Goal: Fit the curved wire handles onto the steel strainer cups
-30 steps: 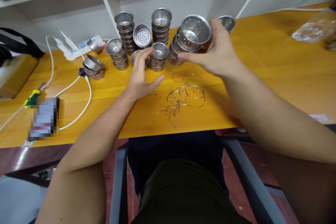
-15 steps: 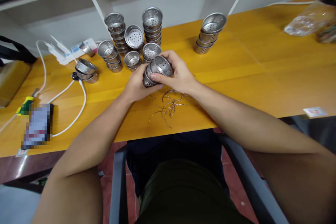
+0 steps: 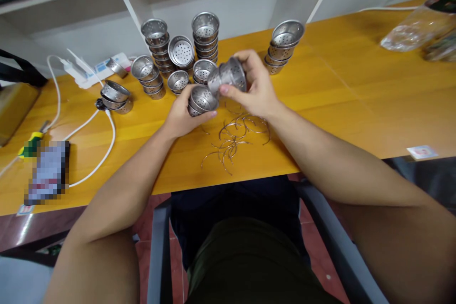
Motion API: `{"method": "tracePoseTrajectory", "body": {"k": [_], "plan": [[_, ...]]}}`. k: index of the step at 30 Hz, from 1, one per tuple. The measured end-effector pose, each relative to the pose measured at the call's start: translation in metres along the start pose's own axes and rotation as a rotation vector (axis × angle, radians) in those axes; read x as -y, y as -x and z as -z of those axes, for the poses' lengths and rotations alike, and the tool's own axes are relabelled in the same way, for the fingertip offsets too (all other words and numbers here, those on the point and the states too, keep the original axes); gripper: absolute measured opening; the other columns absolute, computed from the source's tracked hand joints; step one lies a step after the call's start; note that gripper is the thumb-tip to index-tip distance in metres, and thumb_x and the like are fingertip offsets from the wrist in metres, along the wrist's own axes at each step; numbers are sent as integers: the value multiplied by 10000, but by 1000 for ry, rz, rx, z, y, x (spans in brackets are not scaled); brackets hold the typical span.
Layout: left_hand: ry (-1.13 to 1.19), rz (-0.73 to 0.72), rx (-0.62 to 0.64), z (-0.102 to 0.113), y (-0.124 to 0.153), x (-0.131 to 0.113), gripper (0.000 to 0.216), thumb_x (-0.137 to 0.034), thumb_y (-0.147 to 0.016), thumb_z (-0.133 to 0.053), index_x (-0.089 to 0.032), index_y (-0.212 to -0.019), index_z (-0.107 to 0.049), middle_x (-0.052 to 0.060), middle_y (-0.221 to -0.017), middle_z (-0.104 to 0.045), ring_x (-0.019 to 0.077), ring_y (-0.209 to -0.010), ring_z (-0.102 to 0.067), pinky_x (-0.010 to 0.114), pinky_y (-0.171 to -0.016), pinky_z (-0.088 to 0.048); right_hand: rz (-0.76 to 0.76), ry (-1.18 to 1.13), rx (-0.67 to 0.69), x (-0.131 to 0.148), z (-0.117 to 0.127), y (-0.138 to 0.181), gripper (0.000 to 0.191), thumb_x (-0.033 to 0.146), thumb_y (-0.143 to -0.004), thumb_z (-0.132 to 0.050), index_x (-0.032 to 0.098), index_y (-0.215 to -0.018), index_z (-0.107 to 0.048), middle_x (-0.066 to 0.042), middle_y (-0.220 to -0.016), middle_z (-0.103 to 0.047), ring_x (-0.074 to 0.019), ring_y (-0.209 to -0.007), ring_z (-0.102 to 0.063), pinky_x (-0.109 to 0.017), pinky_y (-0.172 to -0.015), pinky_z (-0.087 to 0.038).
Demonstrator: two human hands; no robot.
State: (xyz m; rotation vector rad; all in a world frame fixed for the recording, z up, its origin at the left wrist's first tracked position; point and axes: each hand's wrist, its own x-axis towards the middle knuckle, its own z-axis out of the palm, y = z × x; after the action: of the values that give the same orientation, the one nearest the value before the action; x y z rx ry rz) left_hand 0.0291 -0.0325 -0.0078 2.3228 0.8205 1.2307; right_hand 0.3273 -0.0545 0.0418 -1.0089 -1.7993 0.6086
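My left hand (image 3: pixel 183 116) is wrapped round a small stack of perforated metal cups (image 3: pixel 203 99), mouths tilted up. Just to the right, my right hand (image 3: pixel 258 85) grips more perforated metal cups (image 3: pixel 230 77), nested and tipped sideways, their narrow end close above the left stack. How many are in each hand I cannot tell. Behind the hands stand a tall cup stack (image 3: pixel 205 28), another stack (image 3: pixel 156 33), a tilted cup (image 3: pixel 181 51) and small cups (image 3: pixel 178 80). Below my hands lie several thin curved metal wires (image 3: pixel 231 142) on the wooden table (image 3: pixel 320 123).
A separate cup stack (image 3: pixel 285 42) is at the back right, with a plastic bag (image 3: pixel 401 33) farther right. To the left are loosely stacked cups (image 3: pixel 116 95), a power strip (image 3: pixel 103 71), white cables (image 3: pixel 114 137) and a blurred-out object (image 3: pixel 48 171).
The cups held together have come apart into two groups. My right hand has moved up and right with its cups turned sideways; my left hand keeps the others. More wires show below.
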Motion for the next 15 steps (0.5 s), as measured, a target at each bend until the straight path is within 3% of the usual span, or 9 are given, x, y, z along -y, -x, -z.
{"method": "tracePoseTrajectory", "body": {"k": [3,6,10,13,15], "plan": [[13,-9,-54,5,-4,14,1123,-1018,-917,-1029,-305,-1715,-689,157,-1640,-822,425,-1534,-842,634,-1390,-706,-109,206,-105,-20,19,-12,1114,1152,-1008,-752,411,-1827,-606,-147,-1729,-775,-492,-1703,-631,-703,-1463,-562],[14,4,-98,10,-7,24,1130,-1013,-915,-1033,-297,-1720,-693,165,-1646,-817,443,-1564,-829,658,-1409,-700,-183,321,-116,-53,36,-22,970,1074,-1126,-669,462,-1870,-555,-121,-1679,-828,-429,-1659,-624,-648,-1421,-580],[-2,2,-109,12,-8,26,1084,-1015,-907,-1036,-263,-1631,-742,152,-1530,-849,423,-1447,-870,667,-1351,-729,-258,353,-106,-94,40,-27,939,816,-1045,-962,305,-1748,-605,-174,-1643,-808,-463,-1521,-760,-698,-1360,-620],[-2,6,-94,12,-8,23,1064,-1015,-915,-1030,-253,-1604,-753,145,-1493,-860,406,-1392,-884,652,-1323,-743,-282,356,-85,-105,36,-27,860,604,-967,-1065,295,-1651,-645,-167,-1592,-819,-472,-1488,-785,-699,-1348,-636],[-1,18,-86,12,-7,21,1089,-1027,-911,-1023,-259,-1628,-737,145,-1514,-858,408,-1411,-881,640,-1327,-742,-251,362,-77,-103,33,-27,817,558,-949,-1086,304,-1607,-675,-168,-1611,-805,-471,-1510,-763,-700,-1374,-626]]}}
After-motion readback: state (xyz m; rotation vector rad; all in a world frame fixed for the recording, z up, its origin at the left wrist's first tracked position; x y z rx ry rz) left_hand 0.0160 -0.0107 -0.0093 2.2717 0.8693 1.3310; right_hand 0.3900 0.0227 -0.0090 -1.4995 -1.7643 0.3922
